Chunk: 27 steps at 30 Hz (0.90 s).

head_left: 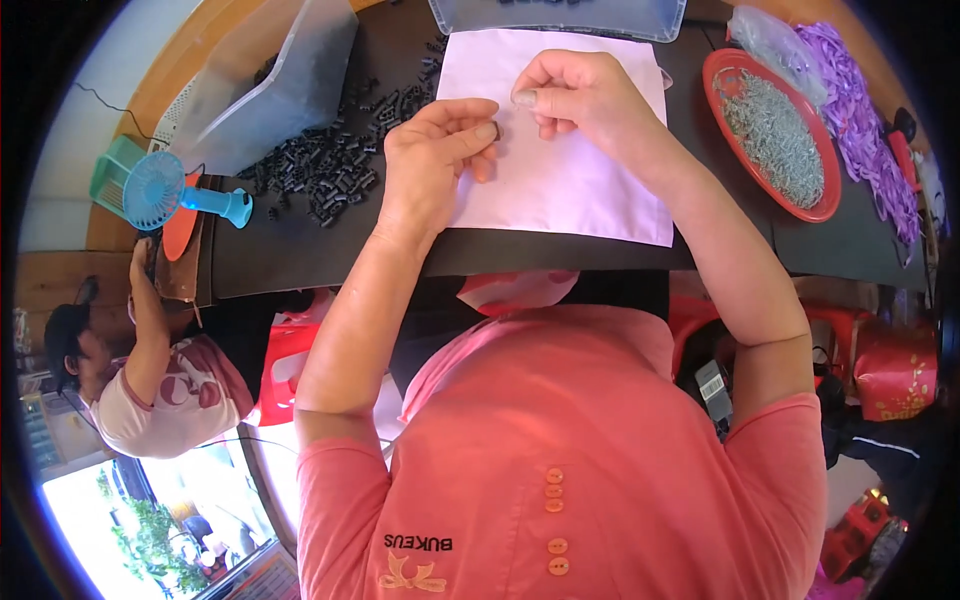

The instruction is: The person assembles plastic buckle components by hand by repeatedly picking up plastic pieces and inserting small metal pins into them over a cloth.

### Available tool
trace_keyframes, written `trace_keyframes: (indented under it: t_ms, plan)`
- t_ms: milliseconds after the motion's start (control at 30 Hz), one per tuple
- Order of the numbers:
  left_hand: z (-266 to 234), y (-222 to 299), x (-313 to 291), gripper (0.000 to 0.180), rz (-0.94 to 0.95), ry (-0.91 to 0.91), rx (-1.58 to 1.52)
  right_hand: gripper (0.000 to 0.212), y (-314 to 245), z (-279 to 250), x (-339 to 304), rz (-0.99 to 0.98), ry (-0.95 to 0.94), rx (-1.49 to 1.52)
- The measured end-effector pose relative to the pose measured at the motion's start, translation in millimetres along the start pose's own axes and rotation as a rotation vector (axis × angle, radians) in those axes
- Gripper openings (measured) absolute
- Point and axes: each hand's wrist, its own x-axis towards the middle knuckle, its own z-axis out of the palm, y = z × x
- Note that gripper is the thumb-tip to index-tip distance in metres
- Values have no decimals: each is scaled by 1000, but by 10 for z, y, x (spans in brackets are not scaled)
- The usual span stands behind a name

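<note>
Over a pale pink cloth (pixel 560 205) on the dark table, both my hands are raised close together. My left hand (pixel 432 160) is closed, with thumb and fingertips pinching a small black part (pixel 498 131), most of it hidden by the fingers. Just right of it, my right hand (pixel 585 95) pinches thumb against forefinger; whatever sits between them is too small to make out. Loose black ribbed pieces (pixel 335 165) lie heaped to the left of the cloth. On the right stands a red oval dish (pixel 812 211) full of small silvery metal pieces (pixel 770 135).
A translucent bin (pixel 260 85) leans at the far left; another bin (pixel 655 22) stands beyond the cloth. A blue fan (pixel 155 190) is at the left table edge. Purple ribbons (pixel 860 130) and a clear bag (pixel 775 50) lie right. Another person (pixel 170 390) is at left.
</note>
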Motion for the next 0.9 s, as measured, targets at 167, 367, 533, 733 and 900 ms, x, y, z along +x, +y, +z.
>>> trace_keyframes:
  t_ms: [167, 367, 533, 733, 900]
  plan:
    - [73, -3, -32, 30, 75, -41, -86, 8, 1, 44, -9, -41, 14, -4]
    - [129, 36, -58, 34, 160, -46, -137, 8, 61, 88, 15, -76, 18, -53]
    - [119, 31, -48, 37, 69, -59, -192, 8, 18, 60, -15, -37, -36, -138]
    - [77, 11, -42, 39, 61, -92, -230, 8, 29, 49, -20, -139, -55, -313]
    - [-3, 0, 4, 33, -17, -108, -328, 5, 76, 76, 7, -163, -24, -220]
